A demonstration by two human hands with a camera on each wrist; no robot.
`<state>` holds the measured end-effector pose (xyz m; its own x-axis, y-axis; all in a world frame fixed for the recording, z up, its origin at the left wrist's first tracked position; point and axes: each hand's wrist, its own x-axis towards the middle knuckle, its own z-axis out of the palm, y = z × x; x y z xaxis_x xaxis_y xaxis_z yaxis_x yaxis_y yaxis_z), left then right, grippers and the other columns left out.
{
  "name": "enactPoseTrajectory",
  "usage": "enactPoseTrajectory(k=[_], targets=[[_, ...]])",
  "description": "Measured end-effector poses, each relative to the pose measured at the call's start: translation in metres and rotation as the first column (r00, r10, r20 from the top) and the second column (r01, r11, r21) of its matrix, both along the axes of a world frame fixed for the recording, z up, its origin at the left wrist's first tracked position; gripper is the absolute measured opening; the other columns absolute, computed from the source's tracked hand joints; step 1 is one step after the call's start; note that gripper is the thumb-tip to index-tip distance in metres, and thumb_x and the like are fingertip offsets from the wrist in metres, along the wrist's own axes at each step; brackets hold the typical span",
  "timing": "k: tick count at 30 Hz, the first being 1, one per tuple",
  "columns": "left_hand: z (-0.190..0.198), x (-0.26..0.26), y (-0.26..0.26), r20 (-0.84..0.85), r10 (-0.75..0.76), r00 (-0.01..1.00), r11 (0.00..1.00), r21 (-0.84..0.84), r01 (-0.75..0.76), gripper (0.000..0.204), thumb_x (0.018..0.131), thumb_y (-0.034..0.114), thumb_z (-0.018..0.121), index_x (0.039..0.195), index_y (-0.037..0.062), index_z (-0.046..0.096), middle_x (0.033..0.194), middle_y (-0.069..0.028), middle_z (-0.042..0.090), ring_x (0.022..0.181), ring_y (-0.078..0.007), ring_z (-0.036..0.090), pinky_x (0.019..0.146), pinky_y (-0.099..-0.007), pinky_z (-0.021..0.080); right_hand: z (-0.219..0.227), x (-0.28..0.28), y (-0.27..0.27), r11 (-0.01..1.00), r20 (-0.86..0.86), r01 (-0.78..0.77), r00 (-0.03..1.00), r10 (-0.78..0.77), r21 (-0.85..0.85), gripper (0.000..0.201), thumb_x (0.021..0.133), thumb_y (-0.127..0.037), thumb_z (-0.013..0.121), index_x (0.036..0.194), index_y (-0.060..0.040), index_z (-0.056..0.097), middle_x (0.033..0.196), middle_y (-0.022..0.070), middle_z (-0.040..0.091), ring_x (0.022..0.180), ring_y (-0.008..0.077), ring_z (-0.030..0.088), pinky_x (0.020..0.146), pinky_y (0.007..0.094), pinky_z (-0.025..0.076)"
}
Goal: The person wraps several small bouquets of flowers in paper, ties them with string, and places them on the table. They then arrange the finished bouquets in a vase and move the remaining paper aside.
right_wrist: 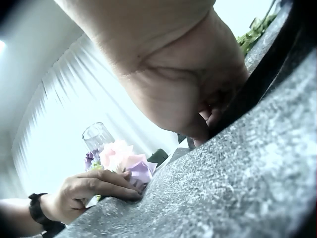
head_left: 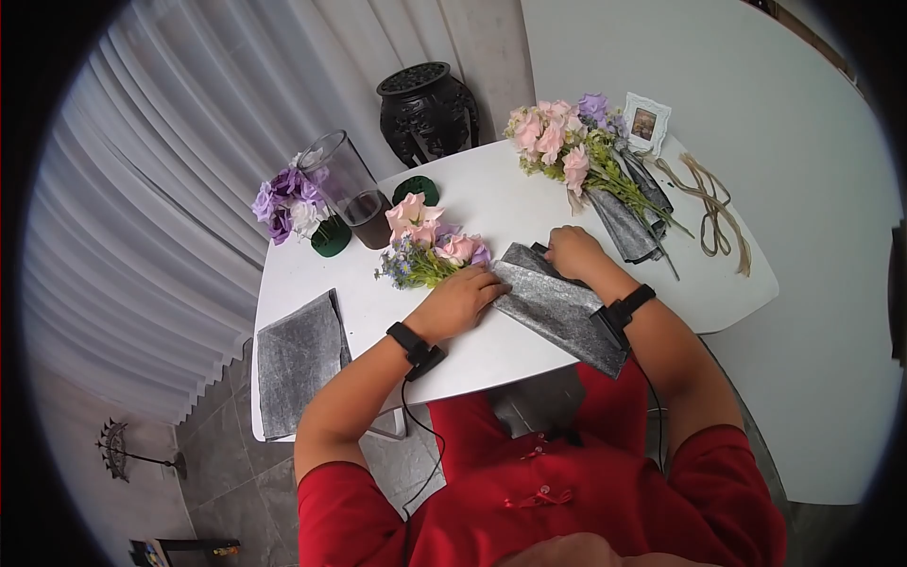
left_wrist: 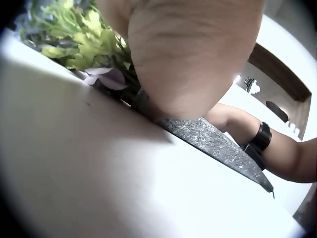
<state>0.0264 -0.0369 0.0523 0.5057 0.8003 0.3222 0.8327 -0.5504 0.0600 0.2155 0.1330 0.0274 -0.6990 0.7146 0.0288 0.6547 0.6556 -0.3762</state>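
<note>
A small bouquet (head_left: pixel 425 244) of pink and lilac roses with blue filler flowers lies on the white table, its stem end in a sheet of grey wrapping paper (head_left: pixel 557 307). My left hand (head_left: pixel 458 302) holds the bouquet where stems and paper meet, fingertips over the paper's edge in the right wrist view. Curled fingers of my right hand (head_left: pixel 574 253) pinch the far part of the paper, which is folded over and shows a black underside (right_wrist: pixel 267 84). In the left wrist view, the heel of my left hand (left_wrist: pixel 193 59) hides the stems.
A larger wrapped bouquet (head_left: pixel 576 156), a white photo frame (head_left: pixel 647 123) and a tan cord (head_left: pixel 713 208) lie at the back right. On the left are a glass vase (head_left: pixel 350 189), purple and white flowers (head_left: pixel 288 203), green foam (head_left: pixel 416 192) and folded grey paper (head_left: pixel 300 364).
</note>
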Motion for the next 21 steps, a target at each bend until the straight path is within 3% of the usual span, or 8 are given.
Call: enactPoseTrajectory(k=[1,6,8,13,21], targets=[[-0.002,0.0,-0.001,0.025,0.003,1.0,1.0,0.005,-0.003,0.033,0.072,0.006,0.063,0.105,0.0041,0.063,0.102,-0.0109,0.06,0.098,-0.0271,0.056,0.089,-0.0359,0.046,-0.004,-0.003,0.002,0.991,-0.035,-0.017,0.999,0.022,0.13,0.029,0.081,-0.024,0.067,0.095,0.0007,0.062,0.098,0.0193,0.062,0.097,0.0352,0.059,0.086,0.0419,0.046],[0.002,0.007,-0.011,0.051,0.01,0.999,0.999,-0.032,-0.009,0.035,0.071,0.007,0.066,0.106,0.0042,0.063,0.103,-0.0105,0.06,0.099,-0.0275,0.055,0.089,-0.0364,0.045,-0.002,-0.024,0.012,0.989,-0.076,-0.12,0.989,0.127,0.091,0.021,0.081,-0.019,0.067,0.092,-0.0022,0.062,0.099,0.0173,0.061,0.099,0.0333,0.058,0.084,0.0409,0.046],[0.008,0.015,-0.017,0.088,0.085,0.992,0.993,-0.09,-0.077,0.034,0.071,0.011,0.069,0.103,0.0033,0.063,0.102,-0.0107,0.06,0.098,-0.0281,0.054,0.088,-0.0372,0.044,0.0,-0.028,0.014,0.985,-0.086,-0.159,0.983,0.165,0.07,0.019,0.08,-0.017,0.067,0.091,-0.003,0.061,0.099,0.016,0.061,0.099,0.0323,0.057,0.084,0.0404,0.046],[0.0,0.02,-0.021,0.056,0.148,0.987,0.987,-0.079,-0.144,0.031,0.07,0.017,0.072,0.097,0.0025,0.063,0.099,-0.0108,0.058,0.096,-0.0284,0.054,0.085,-0.0372,0.044,-0.009,-0.036,0.019,0.944,-0.226,-0.263,0.925,0.305,0.198,0.017,0.079,-0.018,0.068,0.083,-0.004,0.06,0.091,0.0127,0.061,0.091,0.0311,0.058,0.082,0.039,0.046],[0.002,0.03,-0.028,0.048,0.238,0.97,0.969,-0.071,-0.235,0.03,0.07,0.017,0.073,0.094,0.0031,0.065,0.096,-0.0096,0.058,0.096,-0.0285,0.053,0.084,-0.0377,0.042,-0.008,-0.035,0.02,0.941,-0.238,-0.274,0.918,0.318,0.199,0.017,0.077,-0.017,0.069,0.084,-0.0045,0.06,0.09,0.0122,0.061,0.091,0.0302,0.059,0.08,0.0392,0.046]])
